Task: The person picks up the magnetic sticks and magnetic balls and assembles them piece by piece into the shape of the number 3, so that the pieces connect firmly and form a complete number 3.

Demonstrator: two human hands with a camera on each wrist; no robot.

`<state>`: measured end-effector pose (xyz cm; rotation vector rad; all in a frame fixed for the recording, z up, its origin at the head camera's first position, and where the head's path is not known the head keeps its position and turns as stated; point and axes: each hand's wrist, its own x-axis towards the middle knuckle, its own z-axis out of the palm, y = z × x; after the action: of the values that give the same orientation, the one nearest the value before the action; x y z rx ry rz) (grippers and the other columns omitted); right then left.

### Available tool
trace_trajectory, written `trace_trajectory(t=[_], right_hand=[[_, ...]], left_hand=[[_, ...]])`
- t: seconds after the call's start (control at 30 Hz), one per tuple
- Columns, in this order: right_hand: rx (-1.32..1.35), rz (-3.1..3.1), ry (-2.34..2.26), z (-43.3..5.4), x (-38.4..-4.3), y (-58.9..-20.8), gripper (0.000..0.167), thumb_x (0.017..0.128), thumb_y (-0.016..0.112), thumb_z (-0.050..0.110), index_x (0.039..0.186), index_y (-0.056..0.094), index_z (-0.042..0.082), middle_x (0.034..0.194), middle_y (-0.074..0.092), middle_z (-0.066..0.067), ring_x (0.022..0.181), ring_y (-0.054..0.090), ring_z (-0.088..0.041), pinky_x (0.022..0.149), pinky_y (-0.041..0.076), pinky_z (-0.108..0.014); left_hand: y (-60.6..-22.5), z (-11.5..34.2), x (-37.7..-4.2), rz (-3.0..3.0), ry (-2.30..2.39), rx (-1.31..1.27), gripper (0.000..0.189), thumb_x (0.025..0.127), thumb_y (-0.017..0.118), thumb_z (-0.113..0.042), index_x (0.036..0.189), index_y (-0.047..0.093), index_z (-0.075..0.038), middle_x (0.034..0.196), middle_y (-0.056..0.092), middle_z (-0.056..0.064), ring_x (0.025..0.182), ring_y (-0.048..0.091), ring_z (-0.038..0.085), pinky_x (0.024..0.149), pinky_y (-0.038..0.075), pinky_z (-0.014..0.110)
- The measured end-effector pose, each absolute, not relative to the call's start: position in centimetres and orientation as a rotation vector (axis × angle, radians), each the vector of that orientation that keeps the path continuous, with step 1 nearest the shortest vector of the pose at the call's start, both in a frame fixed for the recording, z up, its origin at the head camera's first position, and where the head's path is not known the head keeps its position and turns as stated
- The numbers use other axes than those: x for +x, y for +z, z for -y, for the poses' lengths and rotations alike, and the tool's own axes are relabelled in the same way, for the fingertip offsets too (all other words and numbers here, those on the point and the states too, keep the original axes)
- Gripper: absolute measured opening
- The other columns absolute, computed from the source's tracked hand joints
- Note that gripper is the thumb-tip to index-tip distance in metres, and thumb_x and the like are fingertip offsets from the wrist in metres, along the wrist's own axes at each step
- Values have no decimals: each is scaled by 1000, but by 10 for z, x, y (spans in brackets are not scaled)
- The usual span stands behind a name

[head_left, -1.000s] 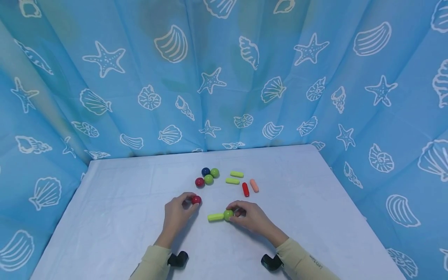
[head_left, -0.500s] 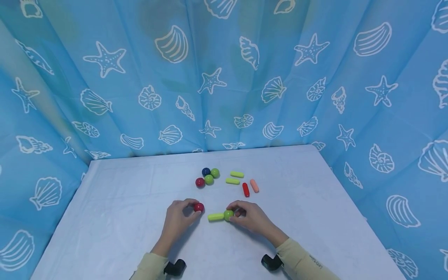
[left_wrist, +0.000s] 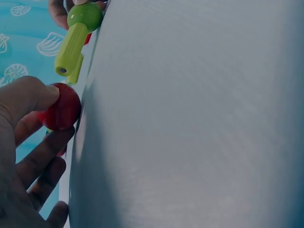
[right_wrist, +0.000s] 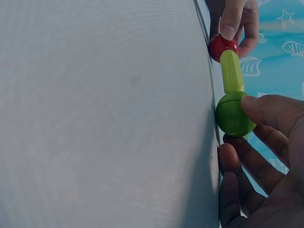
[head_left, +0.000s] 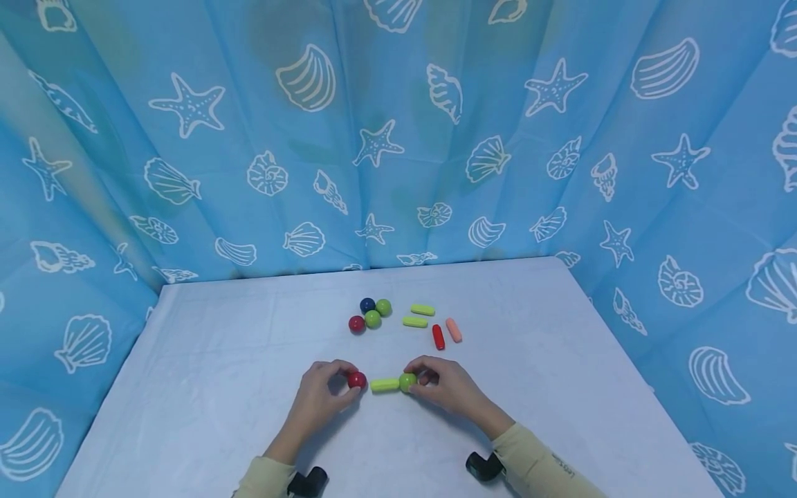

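Note:
My left hand [head_left: 322, 395] pinches a glossy red ball [head_left: 357, 380] between thumb and fingers, low over the table. Just right of it lies a yellow-green ribbed rod [head_left: 385, 385], its near end showing a small dark hole in the left wrist view. The rod's other end joins a green ball [right_wrist: 235, 114], which my right hand [head_left: 450, 389] pinches with thumb and fingertips. In the head view a narrow gap separates the red ball from the rod's free end, and the two are roughly in line.
Behind the hands sit a dark blue ball [head_left: 367, 305], another red ball [head_left: 357, 324] and two green balls [head_left: 373, 319]. To their right lie two yellow-green rods [head_left: 414, 321], a red rod [head_left: 438, 337] and a salmon rod [head_left: 454, 330]. A blue shell-print curtain [head_left: 398, 173] borders the white table [head_left: 535, 332].
My left hand has brought the red ball toward me and slightly right, into line with the rod. The right hand keeps its hold on the green ball and has hardly moved.

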<state>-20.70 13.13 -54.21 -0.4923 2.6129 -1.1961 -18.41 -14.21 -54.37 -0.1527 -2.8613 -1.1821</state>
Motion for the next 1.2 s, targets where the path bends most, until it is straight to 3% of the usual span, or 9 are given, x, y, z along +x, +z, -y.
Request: trace_trajectory(t=[0.93, 1.2], right_hand=[[-493, -2625, -1226, -129, -205, -543, 31, 89, 80, 21, 119, 71, 27, 106, 67, 14, 87, 60, -8, 80, 53, -23], [-415, -2608, -1285, -130, -206, -546, 37, 88, 81, 21, 123, 67, 19, 107, 69, 8, 88, 62, -10, 80, 54, -23]], left_hand=[[-549, 144, -183, 2864, -1236, -270, 30, 82, 86, -22, 109, 72, -23, 104, 69, -12, 105, 58, 15, 95, 51, 45], [-547, 143, -183, 2879, -1229, -254, 30, 82, 86, -22, 108, 71, -24, 105, 68, -12, 105, 56, 15, 95, 50, 45]])
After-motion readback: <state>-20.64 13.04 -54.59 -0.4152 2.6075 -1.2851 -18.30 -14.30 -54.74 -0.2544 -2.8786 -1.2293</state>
